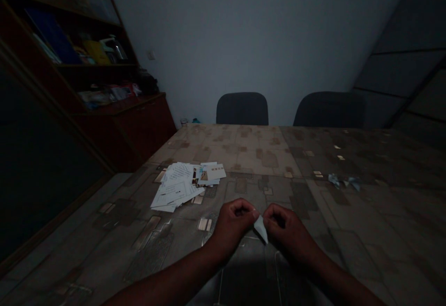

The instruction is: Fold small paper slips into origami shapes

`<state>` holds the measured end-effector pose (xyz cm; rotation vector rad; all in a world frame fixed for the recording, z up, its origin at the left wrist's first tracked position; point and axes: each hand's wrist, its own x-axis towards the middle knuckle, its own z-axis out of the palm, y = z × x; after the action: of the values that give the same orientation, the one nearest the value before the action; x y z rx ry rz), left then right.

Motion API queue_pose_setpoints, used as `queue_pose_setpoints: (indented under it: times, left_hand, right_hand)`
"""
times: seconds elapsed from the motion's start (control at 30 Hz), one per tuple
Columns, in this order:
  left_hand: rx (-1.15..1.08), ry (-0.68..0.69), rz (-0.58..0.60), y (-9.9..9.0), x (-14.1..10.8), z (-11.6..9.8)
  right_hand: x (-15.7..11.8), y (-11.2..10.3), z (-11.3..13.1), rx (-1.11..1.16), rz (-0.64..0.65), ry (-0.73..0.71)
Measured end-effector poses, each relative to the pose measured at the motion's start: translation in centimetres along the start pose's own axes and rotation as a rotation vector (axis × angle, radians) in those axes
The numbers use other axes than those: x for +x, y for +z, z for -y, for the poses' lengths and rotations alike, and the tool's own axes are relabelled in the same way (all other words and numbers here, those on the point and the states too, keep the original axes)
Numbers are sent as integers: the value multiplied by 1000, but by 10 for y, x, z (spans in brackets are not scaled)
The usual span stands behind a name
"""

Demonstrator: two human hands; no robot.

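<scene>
Just above the near part of the table, a small piece of folded white paper point(261, 231) hangs between my two hands, tapering to a point at its lower end. My left hand point(234, 220) pinches its upper left edge between thumb and fingertips. From the other side, my right hand point(286, 226) has its thumb and fingertips closed on the paper's right edge. My fingers cover the upper part of the paper. Off to the right on the tablecloth lie small folded paper pieces point(343, 182), whose exact shape is hard to tell in the dim light.
A loose pile of printed paper sheets and cards point(181, 185) lies left of my hands on the patterned tablecloth point(251, 148). Two dark chairs point(242, 108) stand behind the far edge. A wooden cabinet point(139, 120) with filled shelves is at the left.
</scene>
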<state>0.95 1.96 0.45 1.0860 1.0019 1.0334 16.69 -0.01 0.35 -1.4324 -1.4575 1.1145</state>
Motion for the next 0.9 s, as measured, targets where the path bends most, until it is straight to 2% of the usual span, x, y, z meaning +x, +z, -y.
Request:
queue_pose_setpoints:
  times: [0.13, 0.27, 0.37, 0.47, 0.53, 0.63, 0.7, 0.8, 0.9]
  left_hand:
    - [-88, -30, -55, 1, 1, -2]
    - [-27, -43, -16, -3, 4, 1]
    - [278, -29, 75, -6, 3, 1]
    - [739, 26, 185, -7, -2, -3]
    - [1005, 83, 246, -8, -6, -6]
    - [1224, 207, 258, -12, -8, -9]
    - [1292, 360, 262, -15, -6, -8]
    - [1394, 645, 390, -18, -1, -1]
    - [1470, 801, 500, -19, 3, 6]
  right_hand:
    - [-1, 1, 1, -43, 3, -9]
    - [0, -8, -2, -51, 10, -43]
    - [3, -21, -7, -100, 57, -50]
    - [6, -30, -14, -371, 134, -122]
    - [8, -29, -19, -503, 134, -165]
    - [9, -23, -24, -596, 75, -180]
    - [9, -19, -25, -653, 37, -183]
    - [7, -16, -24, -707, 3, -185]
    - [5, -16, -21, -729, -4, -189]
